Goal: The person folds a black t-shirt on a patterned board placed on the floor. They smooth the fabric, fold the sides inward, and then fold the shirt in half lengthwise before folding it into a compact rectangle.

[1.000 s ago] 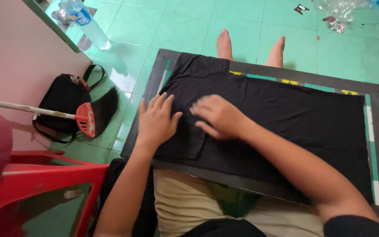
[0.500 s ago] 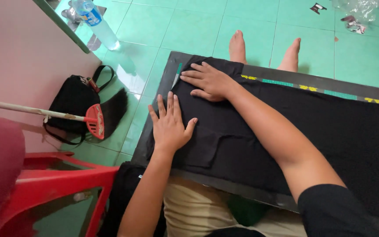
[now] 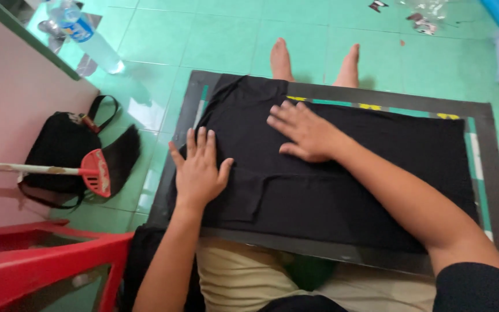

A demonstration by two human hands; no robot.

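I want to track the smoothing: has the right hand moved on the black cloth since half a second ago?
Yes. The right hand slid from the black cloth's far left corner towards its middle.

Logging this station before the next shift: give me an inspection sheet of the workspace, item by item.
Surface: dark flat board with green and yellow edge strips, resting across the person's lap above a green tiled floor.
Job's things: black garment spread flat over most of the board.
Clutter: black bag, red-headed broom, plastic bottle, scraps on the far tiles.
Grippers: left hand flat, fingers spread, on the garment's near left part; right hand flat on its middle. Neither grips anything.
Cables: nothing seen.
Surroundings: red plastic chair at near left, pale wall, the person's bare feet beyond the board.
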